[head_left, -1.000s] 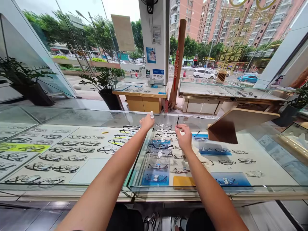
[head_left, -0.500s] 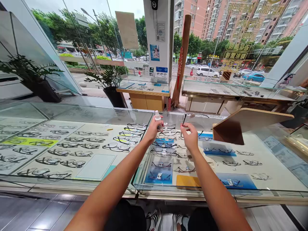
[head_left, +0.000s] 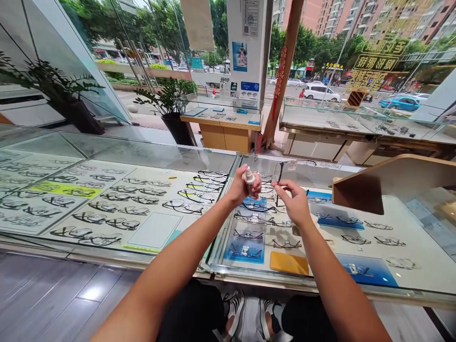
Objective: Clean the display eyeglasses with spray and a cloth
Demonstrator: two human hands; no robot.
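My left hand is wrapped round a small spray bottle with a white top, held upright above the glass display case. Just to its right, my right hand pinches a pair of dark-framed eyeglasses between thumb and fingers. One lens stands up beside the bottle, and a temple stretches off to the right with a small white tag near it. The bottle and the eyeglasses are apart. A pale cloth lies on the glass, partly hidden behind my right forearm.
Rows of eyeglasses fill the glass case below. A yellow-orange cloth lies near its front edge. A wooden-edged stand rises at the right. Beyond are a potted plant, a wooden post and more display counters.
My view has tilted down and shifted left, so the scene sits higher and further right. The bottle's top has turned and tipped toward the eyeglasses. Both hands keep their holds.
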